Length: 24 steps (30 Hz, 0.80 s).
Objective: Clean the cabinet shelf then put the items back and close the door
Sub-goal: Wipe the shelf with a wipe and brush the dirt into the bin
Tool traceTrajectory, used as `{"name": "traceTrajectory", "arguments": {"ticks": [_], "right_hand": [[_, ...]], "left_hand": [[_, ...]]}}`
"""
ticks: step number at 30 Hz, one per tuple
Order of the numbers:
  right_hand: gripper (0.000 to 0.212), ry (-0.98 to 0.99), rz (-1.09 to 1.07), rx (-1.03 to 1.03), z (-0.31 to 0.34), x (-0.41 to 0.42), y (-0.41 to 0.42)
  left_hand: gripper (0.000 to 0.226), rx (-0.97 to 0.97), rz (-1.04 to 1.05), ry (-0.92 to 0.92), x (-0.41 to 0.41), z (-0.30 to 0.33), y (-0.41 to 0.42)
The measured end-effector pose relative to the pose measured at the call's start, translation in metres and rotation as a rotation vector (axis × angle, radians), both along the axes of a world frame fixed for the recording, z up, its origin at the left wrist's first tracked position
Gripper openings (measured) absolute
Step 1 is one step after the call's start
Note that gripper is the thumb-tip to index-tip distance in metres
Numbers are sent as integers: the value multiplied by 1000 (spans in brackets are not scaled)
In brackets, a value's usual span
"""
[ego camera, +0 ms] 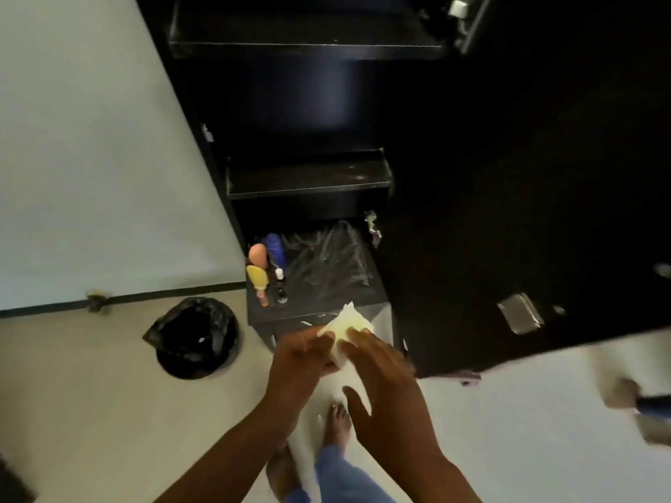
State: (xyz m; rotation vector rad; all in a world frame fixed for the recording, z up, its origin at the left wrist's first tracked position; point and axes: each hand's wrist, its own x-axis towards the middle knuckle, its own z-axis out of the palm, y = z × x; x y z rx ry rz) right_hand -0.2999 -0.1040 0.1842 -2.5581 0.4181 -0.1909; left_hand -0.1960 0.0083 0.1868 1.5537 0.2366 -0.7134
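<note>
left hand (305, 353) grips cloth (345, 330) | right hand (381, 364) fingertips touch it

Cabinet (472, 176) and its shelf (308, 179) were black, shelf streaked with pale dust; wall (90, 139) off-white with a dark baseboard (145, 297). Cloth (345, 328) was white with a pale yellow tint. On the lowest shelf: blue bottle (276, 250), orange-pink bottle (257, 255), yellow brush (257, 277); bin bag (194, 337) glossy black, jeans (337, 473) blue.

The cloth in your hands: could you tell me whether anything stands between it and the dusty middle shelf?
Nothing visible does. The cloth is held by the left hand and right hand below the open, bare shelf; the bottles stand lower.
</note>
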Motion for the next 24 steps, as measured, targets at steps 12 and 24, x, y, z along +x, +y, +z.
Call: {"name": "traceTrajectory", "arguments": {"ticks": [12,24], "right_hand": [[48,-130,278,-97,-71,89,-41],[22,27,-382,245,-144,255,-83]], "left_hand": [[29,-44,-15,315,69,-48,-3],[71,841,-684,-646,148,-155,-67]]}}
